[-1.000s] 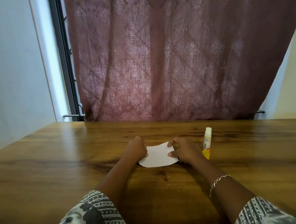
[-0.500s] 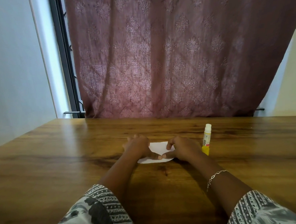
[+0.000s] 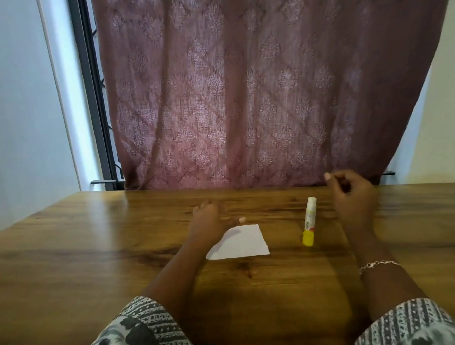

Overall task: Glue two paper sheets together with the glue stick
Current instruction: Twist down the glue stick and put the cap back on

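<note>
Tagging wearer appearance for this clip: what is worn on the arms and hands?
Both hands are bare, with no gloves or rings that I can make out. The right wrist carries a thin silver chain bracelet. Both forearms are uncovered; the left sleeve and right sleeve end near the elbow, in grey, white and black patterned fabric with striped bands.
</note>
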